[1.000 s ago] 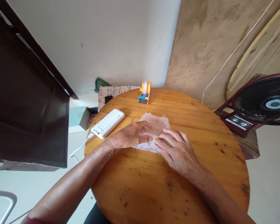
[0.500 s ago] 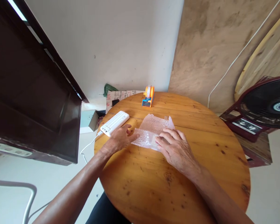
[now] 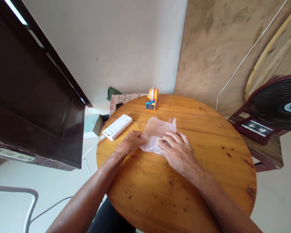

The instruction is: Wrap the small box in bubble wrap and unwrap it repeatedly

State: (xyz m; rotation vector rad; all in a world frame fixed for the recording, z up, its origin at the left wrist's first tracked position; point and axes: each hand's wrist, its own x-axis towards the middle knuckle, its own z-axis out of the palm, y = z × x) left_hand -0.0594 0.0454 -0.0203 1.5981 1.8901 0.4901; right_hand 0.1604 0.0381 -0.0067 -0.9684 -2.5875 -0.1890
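Observation:
A sheet of clear bubble wrap (image 3: pixel 157 127) lies on the round wooden table (image 3: pixel 147 181), its near part folded over. Inside that fold is something flat and pale that I cannot make out. My left hand (image 3: pixel 133 141) is closed on the left edge of the wrap, thumb and fingers pinching it. Over the right part of the fold, my right hand (image 3: pixel 180 150) bends its fingers and holds the wrap down with the fingertips; its thumb is mostly hidden.
A white power bank (image 3: pixel 117 127) with a white cable (image 3: pixel 85 160) lies left of the wrap. Behind it stands an orange and blue tape dispenser (image 3: pixel 152 98). To the right is a dark red fan (image 3: pixel 262 121), and a dark door (image 3: pixel 36 87) stands at the left.
My left hand has gone from apart, thumb and fingers spread, to pinching the wrap's left edge, which has bunched inward. My right hand stays on the fold. The view has shifted slightly.

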